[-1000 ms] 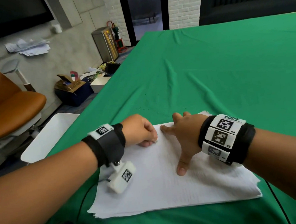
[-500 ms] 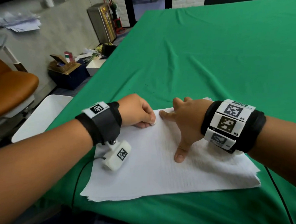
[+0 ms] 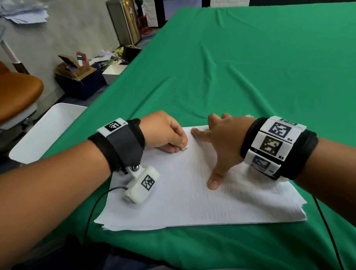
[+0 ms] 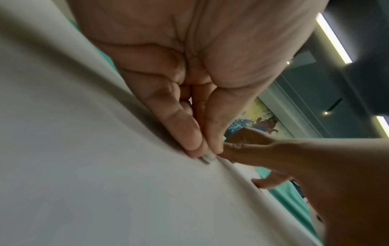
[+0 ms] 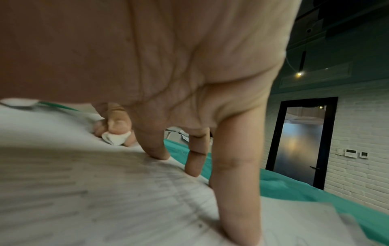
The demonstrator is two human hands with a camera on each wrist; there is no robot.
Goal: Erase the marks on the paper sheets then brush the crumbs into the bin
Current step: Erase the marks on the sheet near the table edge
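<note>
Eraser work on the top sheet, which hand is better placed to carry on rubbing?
Left. The left hand already pinches the small white eraser, its tip on the top sheet. The right hand lies spread with straight fingers pressing the stack flat, so it likely should keep steadying.

Both arms reached forward, side by side. The left hand (image 3: 162, 131) was curled into a loose fist – its thumb and fingers (image 4: 183, 131) were pressed together at the tips, pinching a small white eraser (image 3: 184, 148). The right hand (image 3: 225, 140) was spread wide and flat, palm down. Its fingertips (image 5: 156, 154) pushed down on the paper sheets (image 3: 189, 198) – the thumb stuck out toward the person. Each wrist wore a black band.
</note>
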